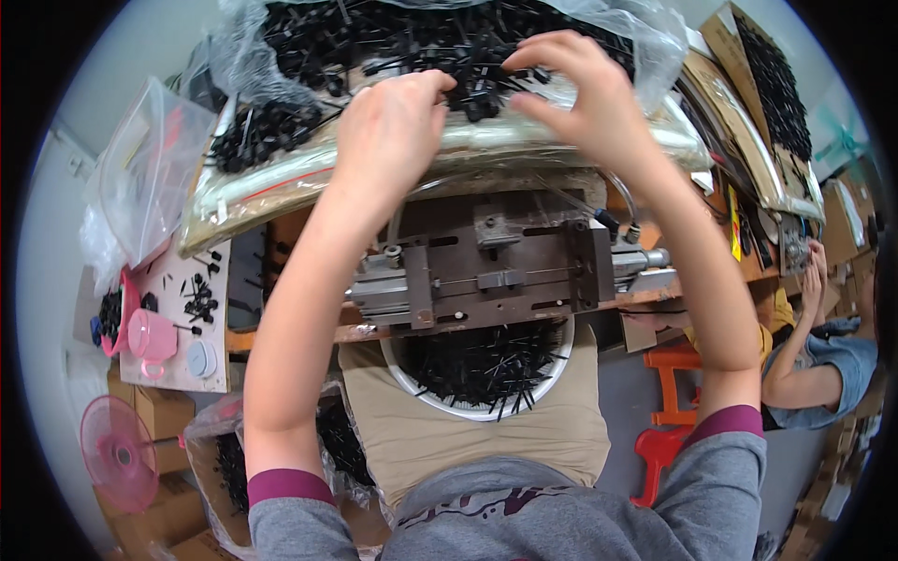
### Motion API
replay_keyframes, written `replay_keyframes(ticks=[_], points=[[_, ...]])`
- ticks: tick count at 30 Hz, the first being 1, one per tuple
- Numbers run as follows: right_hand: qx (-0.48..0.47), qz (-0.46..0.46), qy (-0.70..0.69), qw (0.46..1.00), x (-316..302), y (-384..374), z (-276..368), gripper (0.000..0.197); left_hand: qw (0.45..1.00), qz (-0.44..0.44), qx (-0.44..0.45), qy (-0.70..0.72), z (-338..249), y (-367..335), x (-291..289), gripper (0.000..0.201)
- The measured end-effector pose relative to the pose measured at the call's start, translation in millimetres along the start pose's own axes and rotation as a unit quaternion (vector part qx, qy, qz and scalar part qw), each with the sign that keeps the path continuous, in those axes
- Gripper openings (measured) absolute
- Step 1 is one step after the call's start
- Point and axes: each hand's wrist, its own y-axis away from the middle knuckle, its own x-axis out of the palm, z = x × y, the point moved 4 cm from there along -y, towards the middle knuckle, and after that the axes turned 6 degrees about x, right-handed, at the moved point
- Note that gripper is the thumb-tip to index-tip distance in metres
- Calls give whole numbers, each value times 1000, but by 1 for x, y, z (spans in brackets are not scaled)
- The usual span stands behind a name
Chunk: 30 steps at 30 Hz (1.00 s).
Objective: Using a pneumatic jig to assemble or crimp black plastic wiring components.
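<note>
Both my hands are over a large heap of small black plastic parts with thin stems, lying in clear plastic on a raised tray at the far side. My left hand is closed at the heap's near edge, its fingertips bent together. What it holds, if anything, is hidden. To its right, my right hand reaches in with thumb and forefinger apart, and I see nothing gripped between them. A small cluster of the black parts lies between the two hands. Below my wrists sits a dark metal fixture with cylinders on both sides.
A white tub full of black stems stands between my legs under the bench edge. At left are a pink cup, loose parts and a pink fan. Another person works at right, near a red stool.
</note>
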Motion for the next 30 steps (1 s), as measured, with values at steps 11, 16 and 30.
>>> replay_keyframes(ticks=[11,16,30], points=[[82,-68,-127,986,-13,70,40,13,997,-36,46,41,6,-10,-33,18],[138,-80,-100,982,-14,52,7,14,993,-79,80,40,-38,14,-65,25],[186,29,-74,979,23,-10,-25,29,976,61,-29,206,-119,137,-37,33]])
